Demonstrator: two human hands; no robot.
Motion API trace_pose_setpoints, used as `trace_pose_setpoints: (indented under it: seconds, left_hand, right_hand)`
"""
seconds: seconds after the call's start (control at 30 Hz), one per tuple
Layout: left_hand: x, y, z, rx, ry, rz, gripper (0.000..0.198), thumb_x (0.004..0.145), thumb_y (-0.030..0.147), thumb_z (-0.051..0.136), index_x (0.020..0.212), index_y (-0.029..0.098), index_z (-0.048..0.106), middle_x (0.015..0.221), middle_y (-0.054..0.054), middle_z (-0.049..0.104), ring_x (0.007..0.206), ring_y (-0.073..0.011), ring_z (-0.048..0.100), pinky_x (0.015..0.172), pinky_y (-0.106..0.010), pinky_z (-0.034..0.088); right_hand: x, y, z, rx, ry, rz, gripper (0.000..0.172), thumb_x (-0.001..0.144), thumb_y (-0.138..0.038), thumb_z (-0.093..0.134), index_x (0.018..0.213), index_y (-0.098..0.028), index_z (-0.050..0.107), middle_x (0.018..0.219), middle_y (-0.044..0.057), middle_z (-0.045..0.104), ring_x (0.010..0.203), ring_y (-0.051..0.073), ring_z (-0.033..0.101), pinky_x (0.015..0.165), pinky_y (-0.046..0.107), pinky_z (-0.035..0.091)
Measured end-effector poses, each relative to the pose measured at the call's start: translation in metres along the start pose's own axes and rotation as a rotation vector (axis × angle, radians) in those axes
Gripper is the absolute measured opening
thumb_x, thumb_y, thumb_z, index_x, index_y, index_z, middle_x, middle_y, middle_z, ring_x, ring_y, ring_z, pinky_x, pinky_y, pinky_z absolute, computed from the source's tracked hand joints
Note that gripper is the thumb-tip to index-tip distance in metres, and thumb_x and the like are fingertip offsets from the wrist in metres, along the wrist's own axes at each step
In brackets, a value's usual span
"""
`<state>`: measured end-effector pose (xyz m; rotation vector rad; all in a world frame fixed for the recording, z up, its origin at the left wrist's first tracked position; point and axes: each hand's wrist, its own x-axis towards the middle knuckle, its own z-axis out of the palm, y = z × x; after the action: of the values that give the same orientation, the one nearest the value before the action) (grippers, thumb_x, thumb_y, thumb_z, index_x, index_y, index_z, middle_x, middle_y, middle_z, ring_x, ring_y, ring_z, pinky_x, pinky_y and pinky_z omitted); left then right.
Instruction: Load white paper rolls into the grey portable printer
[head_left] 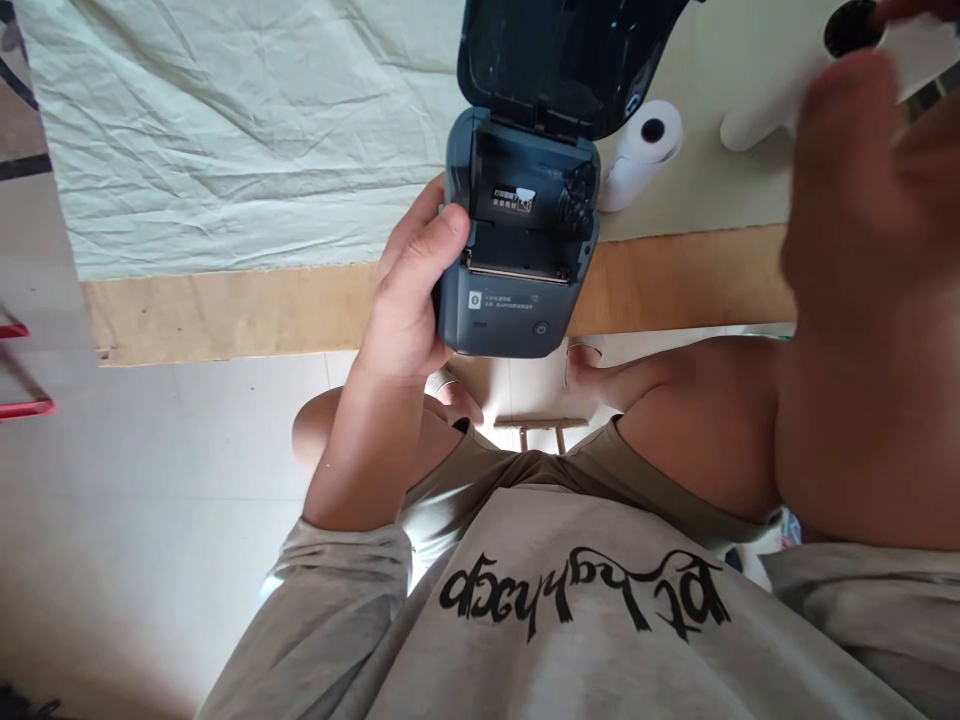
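Note:
My left hand [409, 290] is closed around the left side of a dark blue-grey portable label printer [499, 325], with the thumb on its top edge. The printer's black lid [566, 60] is swung up, and the compartment below it shows a small label and no roll. Up at the right, my right hand [862, 190] is raised and smeared by motion. Its fingertips are near the dark core of a white paper roll [776, 100]; whether they grip it I cannot tell. Another white paper roll [637, 165] lies just right of the printer.
A pale green cloth [247, 130] covers the table, with a bare wooden edge [232, 315] along its front. My legs are below that edge. A wooden rung [540, 423] shows between them, and red bars [26, 408] at far left.

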<state>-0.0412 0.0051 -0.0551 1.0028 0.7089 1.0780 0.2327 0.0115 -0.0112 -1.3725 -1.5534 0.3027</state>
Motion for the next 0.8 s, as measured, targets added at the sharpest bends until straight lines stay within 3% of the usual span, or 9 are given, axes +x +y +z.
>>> trace_pose_setpoints:
  seconds: [0.07, 0.13, 0.27, 0.43, 0.63, 0.8]
  left_hand:
    - [0.000, 0.000, 0.000, 0.003, -0.001, 0.017, 0.053, 0.073, 0.069, 0.057, 0.109, 0.032, 0.067, 0.114, -0.004, 0.070, 0.105, -0.0326, 0.069, 0.078, -0.044, 0.060]
    - [-0.001, -0.001, 0.001, 0.001, 0.008, 0.068, 0.052, 0.076, 0.069, 0.052, 0.108, 0.031, 0.067, 0.114, -0.004, 0.071, 0.108, -0.0329, 0.068, 0.075, -0.042, 0.060]
    - [-0.003, -0.005, 0.001, -0.028, -0.004, 0.114, 0.055, 0.080, 0.068, 0.045, 0.109, 0.027, 0.067, 0.110, -0.007, 0.071, 0.108, -0.0332, 0.068, 0.068, -0.041, 0.060]
    - [-0.005, -0.001, 0.005, -0.025, 0.019, 0.062, 0.047, 0.081, 0.064, 0.049, 0.107, 0.029, 0.067, 0.113, -0.005, 0.070, 0.104, -0.0328, 0.070, 0.072, -0.043, 0.061]
    - [-0.004, 0.002, 0.007, -0.062, 0.019, 0.036, 0.043, 0.079, 0.064, 0.050, 0.101, 0.032, 0.067, 0.109, -0.003, 0.072, 0.101, -0.0294, 0.070, 0.065, -0.037, 0.058]
    - [-0.003, 0.002, 0.003, -0.017, 0.017, -0.046, 0.045, 0.074, 0.063, 0.061, 0.103, 0.029, 0.066, 0.108, -0.004, 0.072, 0.092, -0.0285, 0.071, 0.066, -0.036, 0.058]
  right_hand:
    - [-0.006, -0.012, 0.010, -0.128, -0.220, -0.250, 0.048, 0.079, -0.037, 0.062, 0.120, -0.012, 0.060, 0.113, 0.005, 0.061, 0.102, 0.014, 0.062, 0.089, 0.026, 0.048]
    - [-0.008, -0.023, 0.022, -0.283, -0.346, -0.301, 0.052, 0.079, -0.033, 0.058, 0.124, -0.007, 0.054, 0.121, 0.012, 0.056, 0.113, 0.019, 0.057, 0.093, 0.029, 0.050]
    - [-0.008, -0.029, 0.040, -0.380, -0.469, -0.261, 0.058, 0.083, -0.033, 0.056, 0.138, -0.018, 0.045, 0.123, 0.010, 0.058, 0.111, 0.017, 0.059, 0.089, 0.028, 0.051]
    - [-0.007, -0.024, 0.039, -0.409, -0.419, -0.202, 0.044, 0.084, -0.031, 0.056, 0.127, -0.025, 0.056, 0.114, 0.009, 0.057, 0.105, 0.014, 0.057, 0.090, 0.029, 0.049]
    - [-0.008, -0.022, 0.031, -0.307, -0.494, -0.204, 0.058, 0.071, -0.011, 0.056, 0.128, -0.022, 0.050, 0.118, 0.005, 0.060, 0.107, 0.012, 0.058, 0.096, 0.026, 0.050]
    - [-0.010, -0.013, 0.031, -0.274, -0.378, -0.242, 0.051, 0.071, -0.021, 0.067, 0.122, -0.026, 0.060, 0.104, 0.007, 0.059, 0.098, 0.012, 0.057, 0.083, 0.022, 0.051]
